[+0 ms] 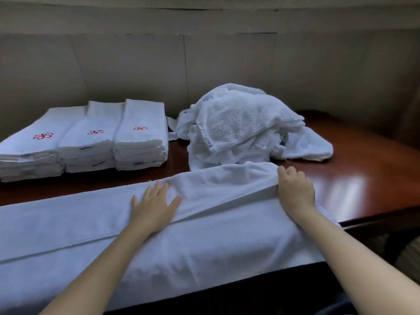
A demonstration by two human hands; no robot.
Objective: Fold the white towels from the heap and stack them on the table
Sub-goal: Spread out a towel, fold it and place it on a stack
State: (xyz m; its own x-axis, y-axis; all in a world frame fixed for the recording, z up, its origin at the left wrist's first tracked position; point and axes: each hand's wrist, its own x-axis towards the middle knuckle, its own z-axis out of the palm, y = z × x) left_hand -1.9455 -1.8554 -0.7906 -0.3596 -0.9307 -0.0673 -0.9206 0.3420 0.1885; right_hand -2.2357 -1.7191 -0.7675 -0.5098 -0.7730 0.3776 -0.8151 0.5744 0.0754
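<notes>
With the left hand (154, 205) flat and the right hand (295, 189) gripping the fold, the towel (204, 242) overhanging the counter (363, 169) could slide off.

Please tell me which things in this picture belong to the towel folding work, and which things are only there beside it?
Belong to the job:
- spread towel, under both hands
- left hand, flat on it
- right hand, gripping its folded edge
- heap of unfolded towels
- three stacks of folded towels
- wooden table

Only beside it:
- panelled wall
</notes>
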